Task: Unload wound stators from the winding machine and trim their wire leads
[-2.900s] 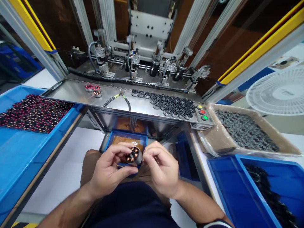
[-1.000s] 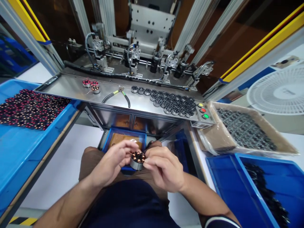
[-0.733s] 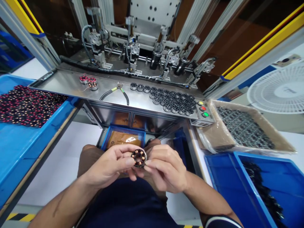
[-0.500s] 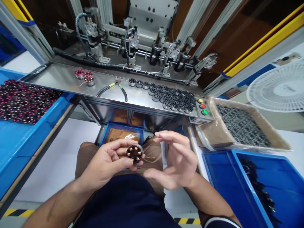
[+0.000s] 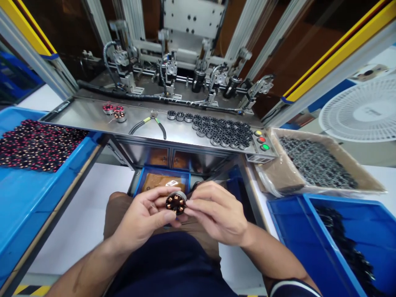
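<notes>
A small round stator (image 5: 176, 202) with copper coils and a metal ring sits between both hands above my lap. My left hand (image 5: 141, 218) is closed round its left side, thumb under it. My right hand (image 5: 216, 212) pinches its right edge with fingers pressed together. Just beyond the hands a small blue bin (image 5: 163, 180) holds brown material and a clear packet.
A steel shelf (image 5: 93, 116) carries three wound stators (image 5: 113, 112), pliers (image 5: 147, 124), several dark bare cores (image 5: 218, 132) and three buttons (image 5: 261, 140). Blue tray of wound stators (image 5: 35, 145) at left. Cardboard box of cores (image 5: 312, 161) and blue bins (image 5: 337, 239) at right. Machine behind.
Half a second ago my right hand was open and drawn away to the right with thin wires trailing from the stator; now it has come back and closed on the stator's right edge.
</notes>
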Demonstrator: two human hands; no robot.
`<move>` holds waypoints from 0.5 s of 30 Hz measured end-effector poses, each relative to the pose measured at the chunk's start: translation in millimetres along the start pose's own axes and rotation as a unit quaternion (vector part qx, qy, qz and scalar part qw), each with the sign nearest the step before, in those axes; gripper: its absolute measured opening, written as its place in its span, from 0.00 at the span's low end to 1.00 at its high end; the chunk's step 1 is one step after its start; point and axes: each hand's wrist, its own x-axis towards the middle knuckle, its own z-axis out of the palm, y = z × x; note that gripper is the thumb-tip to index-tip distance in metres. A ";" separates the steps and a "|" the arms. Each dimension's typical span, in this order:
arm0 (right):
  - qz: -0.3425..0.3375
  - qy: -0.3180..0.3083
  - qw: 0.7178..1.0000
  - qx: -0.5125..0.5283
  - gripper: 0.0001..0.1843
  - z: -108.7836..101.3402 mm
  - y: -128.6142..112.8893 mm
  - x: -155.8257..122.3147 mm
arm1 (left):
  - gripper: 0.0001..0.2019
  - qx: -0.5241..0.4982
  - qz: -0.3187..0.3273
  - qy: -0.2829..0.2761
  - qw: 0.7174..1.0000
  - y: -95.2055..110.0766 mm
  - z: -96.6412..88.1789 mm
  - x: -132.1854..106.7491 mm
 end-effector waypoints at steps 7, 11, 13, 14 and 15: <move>0.085 0.006 0.996 -0.018 0.05 -2.9 -16.4 10.0 | 0.15 -0.061 0.118 -0.049 0.990 7.2 6.1 4.2; 0.059 -0.026 0.998 0.027 0.03 -7.7 -19.7 17.6 | 0.19 -0.074 0.062 -0.090 0.991 14.7 7.2 16.6; 0.039 -0.050 0.998 0.028 0.03 -11.4 -21.0 20.8 | 0.27 -0.053 -0.063 -0.188 0.979 17.6 7.6 21.4; 0.034 -0.059 0.997 0.023 0.04 -13.5 -21.9 22.1 | 0.30 -0.046 -0.116 -0.239 0.963 18.5 8.0 22.4; 0.030 -0.064 0.997 0.017 0.04 -15.5 -23.0 23.0 | 0.30 -0.040 -0.144 -0.271 0.951 19.0 8.7 22.3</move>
